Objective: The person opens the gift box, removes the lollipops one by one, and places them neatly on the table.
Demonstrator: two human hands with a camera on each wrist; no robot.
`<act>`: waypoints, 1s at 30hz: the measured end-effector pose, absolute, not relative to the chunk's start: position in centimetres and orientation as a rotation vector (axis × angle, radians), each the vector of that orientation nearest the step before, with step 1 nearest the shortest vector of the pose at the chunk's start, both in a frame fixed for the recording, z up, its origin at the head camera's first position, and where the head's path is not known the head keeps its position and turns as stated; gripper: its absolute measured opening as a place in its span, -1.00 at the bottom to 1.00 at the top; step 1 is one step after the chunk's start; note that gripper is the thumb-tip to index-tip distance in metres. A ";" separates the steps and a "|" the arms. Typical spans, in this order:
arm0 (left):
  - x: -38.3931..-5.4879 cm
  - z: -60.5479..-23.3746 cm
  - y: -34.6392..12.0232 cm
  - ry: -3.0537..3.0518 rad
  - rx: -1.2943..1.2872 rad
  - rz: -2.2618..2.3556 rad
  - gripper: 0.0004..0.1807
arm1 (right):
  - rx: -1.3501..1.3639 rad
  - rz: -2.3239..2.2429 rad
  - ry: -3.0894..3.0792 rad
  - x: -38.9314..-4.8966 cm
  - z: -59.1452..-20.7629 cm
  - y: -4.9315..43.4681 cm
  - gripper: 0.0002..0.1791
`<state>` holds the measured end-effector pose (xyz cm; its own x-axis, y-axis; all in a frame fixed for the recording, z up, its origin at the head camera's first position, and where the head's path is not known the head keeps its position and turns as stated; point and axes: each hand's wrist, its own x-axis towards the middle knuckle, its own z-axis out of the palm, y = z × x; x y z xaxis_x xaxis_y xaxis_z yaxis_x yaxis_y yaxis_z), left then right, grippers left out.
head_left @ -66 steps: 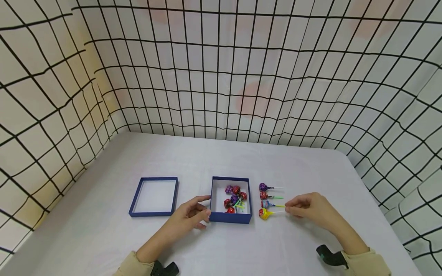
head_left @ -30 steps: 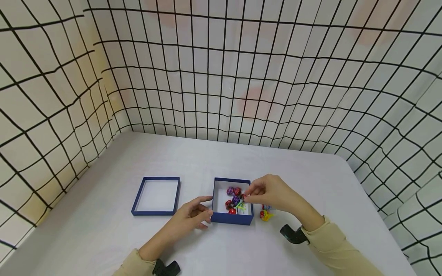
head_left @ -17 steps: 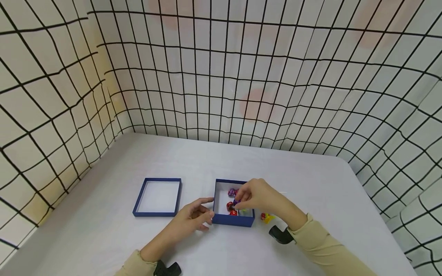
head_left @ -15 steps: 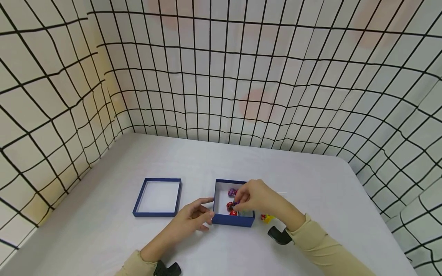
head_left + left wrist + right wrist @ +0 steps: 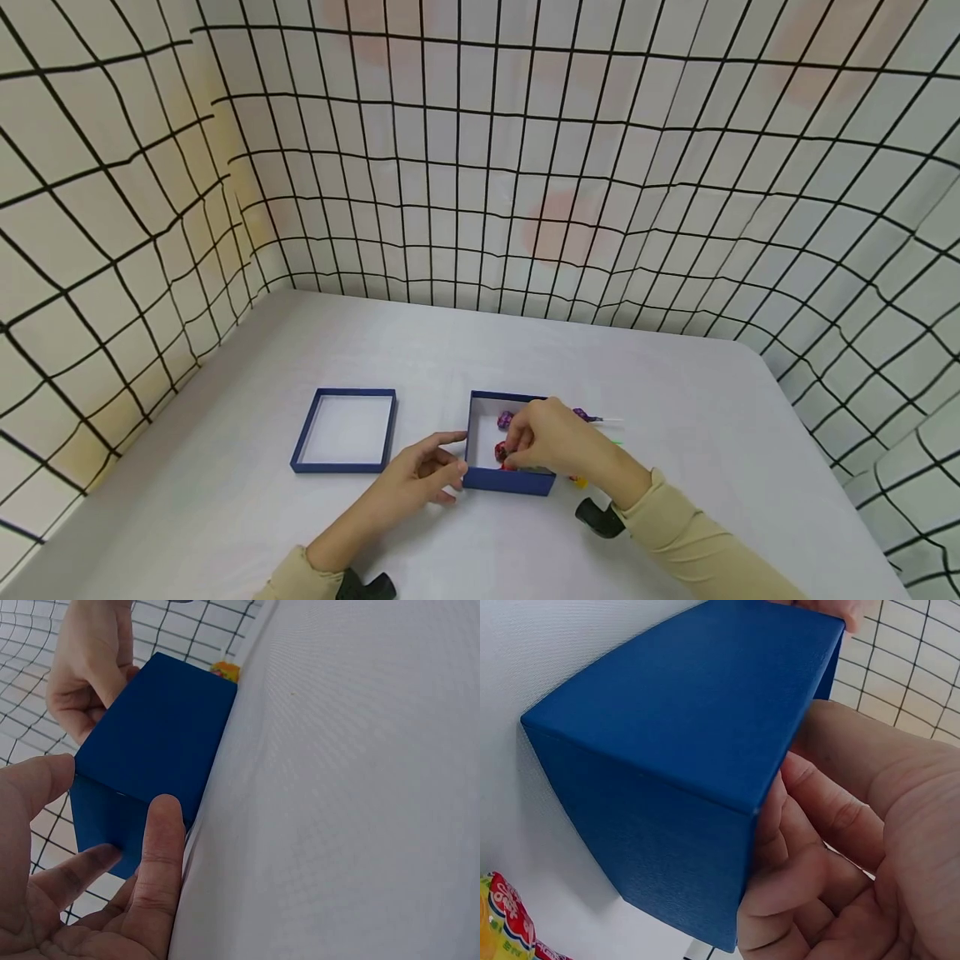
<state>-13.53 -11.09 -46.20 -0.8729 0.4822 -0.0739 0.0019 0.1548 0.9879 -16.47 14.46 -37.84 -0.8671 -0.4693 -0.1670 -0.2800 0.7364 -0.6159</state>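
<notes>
A blue box (image 5: 510, 481) with a white inside holds several wrapped lollipops; a purple lollipop (image 5: 505, 420) and a red lollipop (image 5: 501, 452) show beside my right hand. My left hand (image 5: 416, 477) rests its fingertips and thumb against the box's left side, fingers loosely extended, as the left wrist view also shows. My right hand (image 5: 558, 437) reaches over the right wall into the box, fingers bent downward among the lollipops. The box wall (image 5: 667, 742) covers its fingertips in the right wrist view, so I cannot tell whether they pinch a lollipop.
A shallow blue-edged lid (image 5: 337, 468) lies left of the box, white inside up. More lollipops lie to the box's right, partly under my right forearm: a purple-headed lollipop (image 5: 581, 414) and a yellow-wrapped lollipop (image 5: 499, 922). Black netting (image 5: 480, 179) surrounds the white table (image 5: 465, 342).
My right hand has left the white stick of the yellow lollipop, moved left into the box and lowered among the lollipops there. My left hand has stayed at the box's side.
</notes>
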 end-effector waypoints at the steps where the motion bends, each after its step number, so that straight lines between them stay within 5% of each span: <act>1: -13.5 -46.2 -11.1 2.065 0.465 1.767 -0.35 | -0.589 -0.857 2.631 -16.5 -37.9 14.5 -0.84; 30: -13.5 -46.3 -11.1 2.071 0.473 1.767 -0.35 | -0.587 -0.798 2.807 -17.0 -37.6 15.7 -0.81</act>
<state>-13.48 -11.07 -46.29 -0.8727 0.4839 -0.0653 0.0115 0.1542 0.9880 -16.97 15.73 -37.62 -0.9092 -0.4134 -0.0495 -0.3255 0.7800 -0.5345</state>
